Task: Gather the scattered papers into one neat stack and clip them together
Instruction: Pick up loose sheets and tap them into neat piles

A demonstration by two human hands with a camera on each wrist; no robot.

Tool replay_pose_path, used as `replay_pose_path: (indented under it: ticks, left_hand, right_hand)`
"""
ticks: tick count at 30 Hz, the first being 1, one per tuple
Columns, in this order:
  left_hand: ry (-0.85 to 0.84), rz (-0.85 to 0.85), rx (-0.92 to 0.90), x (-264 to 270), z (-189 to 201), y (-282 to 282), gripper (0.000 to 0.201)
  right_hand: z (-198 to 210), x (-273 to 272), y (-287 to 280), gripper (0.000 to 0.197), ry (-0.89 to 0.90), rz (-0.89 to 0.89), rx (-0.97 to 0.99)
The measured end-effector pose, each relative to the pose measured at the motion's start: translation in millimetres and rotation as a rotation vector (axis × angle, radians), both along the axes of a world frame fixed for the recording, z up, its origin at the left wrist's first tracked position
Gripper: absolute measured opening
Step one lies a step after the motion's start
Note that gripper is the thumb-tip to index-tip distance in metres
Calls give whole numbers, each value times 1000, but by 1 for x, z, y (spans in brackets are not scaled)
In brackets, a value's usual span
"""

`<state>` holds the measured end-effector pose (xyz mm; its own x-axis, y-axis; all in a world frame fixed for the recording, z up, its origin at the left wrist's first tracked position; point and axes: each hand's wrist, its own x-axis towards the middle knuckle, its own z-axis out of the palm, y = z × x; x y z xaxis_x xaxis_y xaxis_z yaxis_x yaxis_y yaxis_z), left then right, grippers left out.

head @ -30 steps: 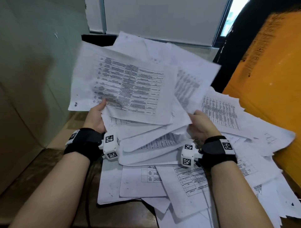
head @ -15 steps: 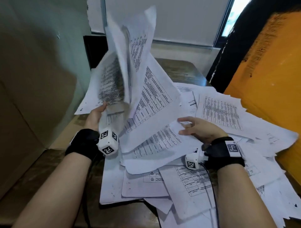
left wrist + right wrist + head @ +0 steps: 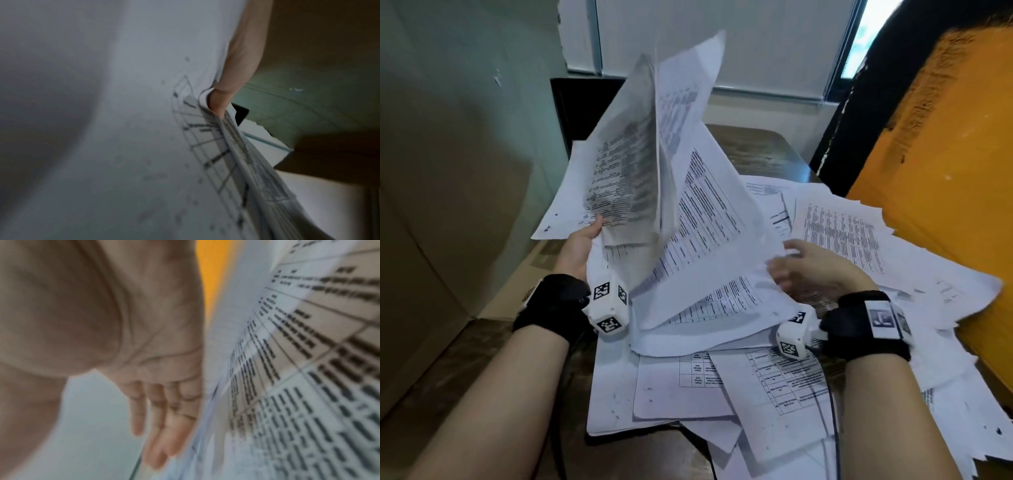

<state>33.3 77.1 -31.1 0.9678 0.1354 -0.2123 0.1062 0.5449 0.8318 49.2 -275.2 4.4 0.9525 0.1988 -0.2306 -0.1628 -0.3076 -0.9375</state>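
My left hand point(image 3: 582, 243) grips the lower left edge of a loose bundle of printed sheets point(image 3: 654, 164) and holds it tilted nearly upright, fanning apart at the top. The left wrist view shows my thumb point(image 3: 222, 97) pressed on the sheets' point(image 3: 236, 146) edge. My right hand point(image 3: 804, 263) hovers beside the bundle's right lower edge, fingers straight and blurred by motion, holding nothing; the right wrist view shows its fingers point(image 3: 160, 418) extended next to a printed sheet point(image 3: 298, 369). Many more papers point(image 3: 842, 233) lie scattered over the dark wooden table point(image 3: 756, 144). No clip is visible.
A beige-green wall and cardboard panel point(image 3: 448, 205) stand close on the left. An orange board point(image 3: 945, 171) leans on the right, over the papers' edge. A black cable point(image 3: 832, 411) runs across the sheets near my right wrist. Bare table shows at the far end and front left.
The bundle has swung from lying flat and facing me to standing nearly upright in my left hand. My right hand has let go of it and now hovers with straight fingers beside it.
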Motion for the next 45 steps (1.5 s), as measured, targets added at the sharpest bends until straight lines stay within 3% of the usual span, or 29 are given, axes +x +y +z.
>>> replay_pose_path:
  ticks: [2, 4, 6, 9, 12, 13, 16, 19, 21, 25, 32, 35, 37, 39, 41, 43, 45]
  left_hand:
    - [15, -52, 5, -1, 1, -4, 41]
    - [32, -81, 26, -3, 2, -9, 42]
    - [35, -86, 58, -5, 4, -14, 42]
    - [35, -78, 88, -7, 7, -19, 45]
    - [28, -73, 97, -3, 3, -16, 52]
    - [45, -103, 67, -4, 3, -15, 57]
    - [22, -67, -97, -7, 6, -2, 58]
    - [-58, -81, -216, -6, -3, 17, 74]
    - [-206, -160, -279, -8, -14, 18, 71]
    - [-194, -146, -434, -17, -3, 6, 58]
    - [-163, -135, -439, -19, -7, 4, 64]
    - [-199, -159, -354, -10, -5, 6, 65]
    - [-187, -172, -305, -5, -5, 8, 69]
    - [-176, -170, -204, -1, -3, 9, 94]
    - [-141, -22, -33, 3, -1, 8, 117]
    - [-253, -130, -110, -1, 4, -2, 98]
    - [-264, -256, -258, -3, 6, -13, 96]
  right_hand:
    - [13, -5, -9, 64, -61, -65, 401]
    - [25, -12, -12, 94, -5, 96, 658]
    - [27, -16, -2, 100, 13, 246, 558]
    - [18, -17, 20, 86, -42, 239, 350]
    - [19, -18, 32, 37, -143, 138, 392]
    - [22, -17, 30, 30, -173, 67, 392]
    - [26, -13, 14, 29, -306, -103, 177]
    - [21, -9, 4, 13, -213, -108, -186]
    - [8, -4, 7, 33, -100, -55, -272]
    - [-7, -1, 28, 34, 36, -94, -5]
    - [-10, 5, 24, 16, 74, -54, -142]
    - [-14, 4, 27, 20, 139, 5, -146]
    - [-11, 3, 25, 32, 35, -24, -211]
    - [-3, 0, 23, 39, -181, -105, -173]
    - [7, -5, 24, 56, -47, 42, 91]
    - [13, -14, 31, 74, 197, 299, 239]
    - [10, -17, 35, 82, 267, 403, 323]
